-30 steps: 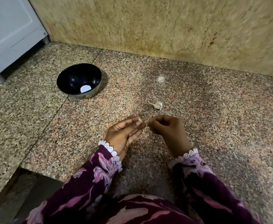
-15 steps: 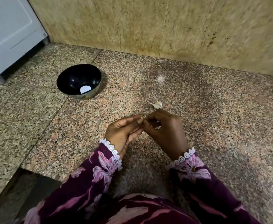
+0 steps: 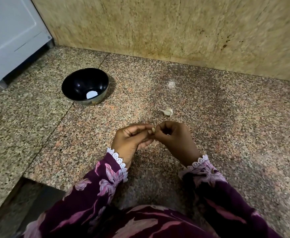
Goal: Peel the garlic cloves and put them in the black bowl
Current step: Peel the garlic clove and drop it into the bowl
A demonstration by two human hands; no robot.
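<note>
Both hands rejoined: left hand (image 3: 129,140) and right hand (image 3: 172,136) pinch clove (image 3: 153,129), peeling ongoing; bowl (image 3: 72,81) far left

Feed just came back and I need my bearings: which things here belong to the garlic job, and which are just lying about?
Job:
- garlic clove, pinched between left hand and right hand
- second clove, unpeeled on the counter
- black bowl, white patch at its bottom

Lying about:
- white appliance, back left
- pale smudge near the wall
</note>
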